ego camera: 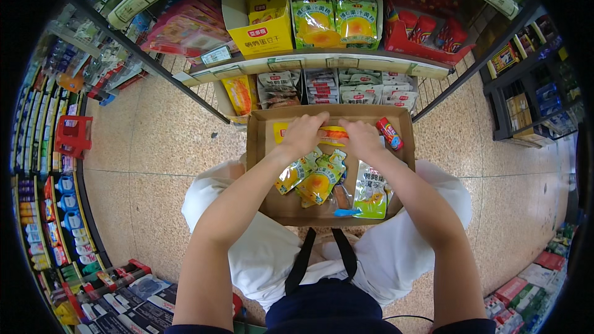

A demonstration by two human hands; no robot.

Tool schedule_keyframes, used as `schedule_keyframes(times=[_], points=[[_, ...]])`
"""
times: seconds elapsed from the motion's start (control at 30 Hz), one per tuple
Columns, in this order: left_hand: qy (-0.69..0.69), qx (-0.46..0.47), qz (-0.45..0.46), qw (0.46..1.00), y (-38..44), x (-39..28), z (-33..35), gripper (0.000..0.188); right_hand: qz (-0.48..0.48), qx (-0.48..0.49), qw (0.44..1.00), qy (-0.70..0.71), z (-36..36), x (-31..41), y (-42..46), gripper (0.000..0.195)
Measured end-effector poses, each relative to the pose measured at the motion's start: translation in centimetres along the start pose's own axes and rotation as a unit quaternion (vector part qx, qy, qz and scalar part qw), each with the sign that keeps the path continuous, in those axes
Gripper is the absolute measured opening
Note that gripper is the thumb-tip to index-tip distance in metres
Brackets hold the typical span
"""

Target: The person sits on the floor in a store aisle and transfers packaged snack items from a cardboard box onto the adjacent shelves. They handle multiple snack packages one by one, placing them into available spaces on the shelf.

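Observation:
On my lap rests a shallow cardboard tray point(274, 215) holding several snack packets. My left hand point(304, 133) lies over a long yellow snack packet point(335, 135) near the tray's far side, fingers curled on it. The packet's right end is gripped by my right hand point(363, 138); part of the packet is hidden under both hands. Nearer me lie green-and-yellow yellow-peach packets point(321, 180), overlapping. To their right is a white-and-green snack pouch point(370, 195), partly behind my right forearm. A red candy tube point(390, 133) leans in the far right corner. Close to the pouch sits a small blue object point(347, 212).
A store rack stands ahead, its shelf edge point(306, 62) above the tray. It carries a yellow display box point(260, 32), peach packets point(334, 21) and a red Skittles box point(424, 39). A red plastic stool point(74, 135) is by the left shelves. Boxed goods point(134, 306) lie behind left.

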State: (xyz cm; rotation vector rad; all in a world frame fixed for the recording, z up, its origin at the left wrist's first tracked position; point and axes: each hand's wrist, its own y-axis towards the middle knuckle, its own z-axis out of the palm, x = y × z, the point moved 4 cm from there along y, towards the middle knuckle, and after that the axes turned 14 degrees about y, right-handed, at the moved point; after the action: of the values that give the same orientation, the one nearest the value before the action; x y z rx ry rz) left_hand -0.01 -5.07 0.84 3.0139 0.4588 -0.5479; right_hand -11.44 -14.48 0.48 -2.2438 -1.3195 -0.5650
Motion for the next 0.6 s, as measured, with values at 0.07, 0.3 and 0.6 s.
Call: schedule_keyframes(times=[0.07,0.3,0.6], points=[[0.027,0.018,-0.009,0.999,0.2,-0.8,-1.6,0.018,-0.036,-0.027,0.999,0.003,-0.9,-0.4,-0.3,0.032],[0.117,0.067,0.021,0.991,-1.4,2.0,-4.0,0.038,-0.102,-0.065,0.992,0.036,-5.1,1.1,-2.0,0.027],[-0.075,0.138,-0.016,0.987,-4.0,5.0,-5.5,0.033,-0.01,-0.09,0.929,0.359,-8.1,-1.1,-1.2,0.025]])
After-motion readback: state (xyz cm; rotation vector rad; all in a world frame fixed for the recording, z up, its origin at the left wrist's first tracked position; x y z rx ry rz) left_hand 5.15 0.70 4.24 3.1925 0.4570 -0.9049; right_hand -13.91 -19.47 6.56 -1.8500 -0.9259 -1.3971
